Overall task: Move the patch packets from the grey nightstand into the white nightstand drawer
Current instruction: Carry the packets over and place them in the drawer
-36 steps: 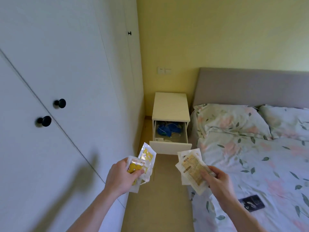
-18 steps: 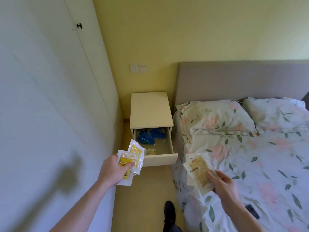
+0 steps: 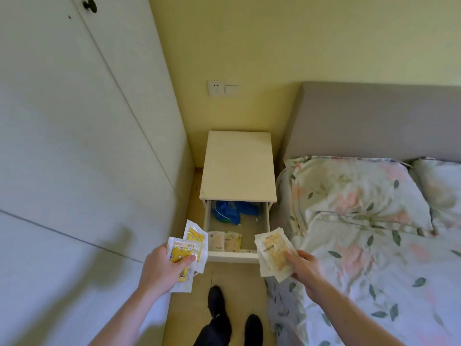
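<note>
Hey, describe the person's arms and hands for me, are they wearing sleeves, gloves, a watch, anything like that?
Both forearms are bare as far as the picture shows, with no sleeves in view. The left hand and the right hand wear no gloves, and no watch, bracelet or ring is visible. Lower down, dark trousers and dark footwear show.
</note>
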### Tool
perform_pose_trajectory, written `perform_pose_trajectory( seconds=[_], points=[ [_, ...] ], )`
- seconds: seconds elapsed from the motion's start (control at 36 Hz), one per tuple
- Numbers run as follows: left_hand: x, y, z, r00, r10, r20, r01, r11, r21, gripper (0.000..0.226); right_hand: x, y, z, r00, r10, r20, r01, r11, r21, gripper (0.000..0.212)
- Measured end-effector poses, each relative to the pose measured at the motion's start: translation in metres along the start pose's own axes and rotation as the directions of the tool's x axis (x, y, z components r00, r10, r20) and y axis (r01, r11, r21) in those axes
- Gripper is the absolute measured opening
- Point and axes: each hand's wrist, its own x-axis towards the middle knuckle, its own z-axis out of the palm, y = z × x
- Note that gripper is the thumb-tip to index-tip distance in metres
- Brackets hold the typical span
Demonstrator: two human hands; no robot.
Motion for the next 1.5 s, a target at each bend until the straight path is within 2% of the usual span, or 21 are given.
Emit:
perform_pose_trajectory(
  seconds=[0.14, 0.19, 0.33, 0.44, 0.67, 0.78, 0.89, 1.14, 1.25, 1.5],
  points=[
    [0.062, -0.003, 0.003, 0.997, -0.025, 0.069, 0.025, 1.000, 0.007, 0.032, 0.038, -0.018, 0.025, 0.993, 0.110, -0.046, -0.106, 0.992, 0.067, 0.033],
    [0.090, -0.008, 0.010, 0.994, -0.034, 0.104, 0.035, 0.999, -0.001, 0.030, 0.054, -0.025, 0.035, 0.989, 0.139, -0.053, -0.134, 0.988, 0.079, 0.029],
    [0.145, -0.020, 0.032, 0.988, -0.048, 0.149, 0.054, 0.998, -0.034, 0.022, 0.118, -0.019, 0.060, 0.975, 0.200, -0.094, -0.196, 0.979, 0.053, 0.036],
    [0.184, -0.031, 0.054, 0.983, -0.068, 0.168, 0.077, 0.996, -0.046, 0.023, 0.164, -0.016, 0.083, 0.973, 0.201, -0.114, -0.205, 0.978, -0.024, 0.018],
    [0.255, -0.064, 0.108, 0.961, -0.167, 0.220, 0.183, 0.982, -0.054, 0.022, 0.265, 0.005, 0.131, 0.955, 0.260, -0.145, -0.273, 0.959, -0.076, 0.004],
    [0.283, -0.082, 0.132, 0.955, -0.211, 0.208, 0.228, 0.972, -0.062, 0.023, 0.319, 0.025, 0.156, 0.957, 0.256, -0.139, -0.274, 0.953, -0.132, 0.006],
    [0.305, -0.095, 0.148, 0.957, -0.235, 0.169, 0.252, 0.963, -0.093, 0.020, 0.366, 0.050, 0.180, 0.950, 0.285, -0.127, -0.305, 0.935, -0.181, 0.018],
    [0.328, -0.127, 0.160, 0.952, -0.279, 0.123, 0.294, 0.948, -0.124, 0.021, 0.417, 0.082, 0.220, 0.962, 0.258, -0.086, -0.272, 0.897, -0.348, 0.033],
    [0.329, -0.139, 0.161, 0.947, -0.302, 0.110, 0.315, 0.941, -0.121, 0.032, 0.422, 0.089, 0.227, 0.965, 0.246, -0.088, -0.259, 0.870, -0.418, 0.033],
    [0.332, -0.147, 0.164, 0.941, -0.314, 0.123, 0.328, 0.938, -0.114, 0.035, 0.423, 0.100, 0.222, 0.991, 0.134, -0.029, -0.121, 0.757, -0.642, 0.030]
  ],
)
